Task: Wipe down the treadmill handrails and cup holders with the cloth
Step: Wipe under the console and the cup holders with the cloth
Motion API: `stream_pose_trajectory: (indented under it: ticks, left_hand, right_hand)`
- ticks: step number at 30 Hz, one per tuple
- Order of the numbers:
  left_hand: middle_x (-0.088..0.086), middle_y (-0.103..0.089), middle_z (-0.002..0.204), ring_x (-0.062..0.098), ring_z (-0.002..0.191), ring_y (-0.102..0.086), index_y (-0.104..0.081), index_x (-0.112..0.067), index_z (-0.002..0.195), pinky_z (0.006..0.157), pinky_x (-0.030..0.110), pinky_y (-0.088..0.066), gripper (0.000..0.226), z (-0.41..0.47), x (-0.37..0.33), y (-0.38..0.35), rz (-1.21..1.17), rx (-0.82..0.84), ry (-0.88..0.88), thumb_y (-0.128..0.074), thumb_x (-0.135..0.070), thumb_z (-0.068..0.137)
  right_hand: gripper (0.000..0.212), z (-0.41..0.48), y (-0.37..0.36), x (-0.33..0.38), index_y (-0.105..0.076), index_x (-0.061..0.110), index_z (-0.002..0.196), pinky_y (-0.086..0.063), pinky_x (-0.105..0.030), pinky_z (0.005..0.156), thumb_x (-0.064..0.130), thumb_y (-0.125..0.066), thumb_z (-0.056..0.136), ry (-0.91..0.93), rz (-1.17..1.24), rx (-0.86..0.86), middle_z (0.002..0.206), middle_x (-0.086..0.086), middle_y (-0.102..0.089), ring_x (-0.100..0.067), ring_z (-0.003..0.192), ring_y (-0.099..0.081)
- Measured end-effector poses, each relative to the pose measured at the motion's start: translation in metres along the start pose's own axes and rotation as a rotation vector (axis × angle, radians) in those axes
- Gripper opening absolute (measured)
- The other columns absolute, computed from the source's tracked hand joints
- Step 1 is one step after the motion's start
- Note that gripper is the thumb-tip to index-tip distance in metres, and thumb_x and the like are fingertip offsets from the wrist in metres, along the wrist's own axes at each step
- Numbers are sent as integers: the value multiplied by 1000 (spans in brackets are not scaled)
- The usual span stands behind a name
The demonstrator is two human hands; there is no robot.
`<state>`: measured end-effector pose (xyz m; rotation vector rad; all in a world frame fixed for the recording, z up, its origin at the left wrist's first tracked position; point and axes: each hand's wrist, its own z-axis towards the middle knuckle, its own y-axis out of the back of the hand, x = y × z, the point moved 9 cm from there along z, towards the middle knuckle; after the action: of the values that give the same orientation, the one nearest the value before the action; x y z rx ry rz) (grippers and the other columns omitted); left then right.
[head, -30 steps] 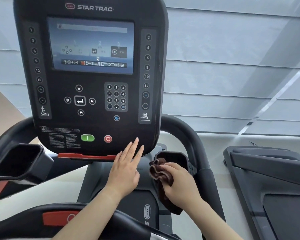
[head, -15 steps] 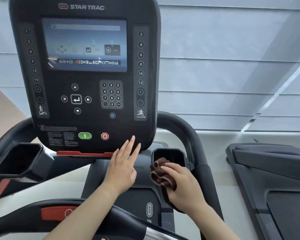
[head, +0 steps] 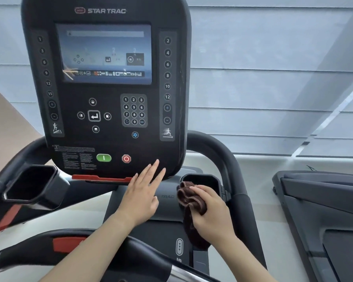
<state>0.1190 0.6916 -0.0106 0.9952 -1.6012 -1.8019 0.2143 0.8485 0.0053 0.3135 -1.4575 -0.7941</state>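
Observation:
A bunched dark brown cloth (head: 189, 197) is gripped by my right hand (head: 211, 212) at the near left edge of the right cup holder (head: 202, 179); the cloth's tail hangs below my hand. My left hand (head: 144, 192) is flat with straight fingers, fingertips at the lower edge of the black console (head: 110, 88). The left cup holder (head: 32, 185) stands empty at the left. The right handrail (head: 232, 180) curves down behind my right hand. A front crossbar (head: 90, 247) with a red patch runs under my forearms.
A second treadmill (head: 324, 210) stands close on the right. Grey window blinds (head: 273, 78) fill the background. A red safety strip (head: 98, 178) sits under the console, near my left fingers. The green start and red stop buttons lie just above my left hand.
Both hands hold almost the same pose; the view has shifted slightly. The cloth stays at the right cup holder's edge.

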Motion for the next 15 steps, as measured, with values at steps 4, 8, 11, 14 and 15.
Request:
stream_pose_trajectory:
  ticks: [4,8,11,14,15]
  left_hand:
    - [-10,11,156,10,143,10,-5,-31,147,116,38,-9,76,-11,27,21,-27,-43,45,-49,-24,85]
    - [-11,8,156,6,141,14,-7,-30,147,117,37,-12,75,-25,58,40,-60,-91,94,-50,-24,86]
    - [-10,5,157,10,143,9,-7,-31,147,116,35,-12,75,-40,84,49,-85,-116,135,-51,-27,87]
    - [-10,1,157,8,143,8,-11,-31,147,116,35,-14,72,-61,117,57,-104,-141,179,-51,-27,87]
    - [-10,1,157,7,142,8,-12,-32,147,116,35,-15,72,-69,130,61,-106,-151,193,-51,-27,86]
  right_hand:
    - [46,16,1,28,-64,32,115,-36,-8,96,12,-63,73,41,106,-4,118,26,-58,7,110,-52]
    - [45,28,-15,61,-65,30,112,-39,-10,94,7,-66,73,90,143,5,114,24,-60,5,108,-54]
    - [45,36,-36,90,-65,29,112,-40,-11,93,7,-66,73,128,145,34,115,22,-60,5,107,-55]
    - [43,44,-59,124,-67,26,110,-38,-10,94,4,-67,74,173,187,45,114,18,-62,7,107,-54]
    - [42,47,-68,135,-67,25,109,-38,-10,94,2,-67,73,186,202,44,113,16,-63,8,107,-54]
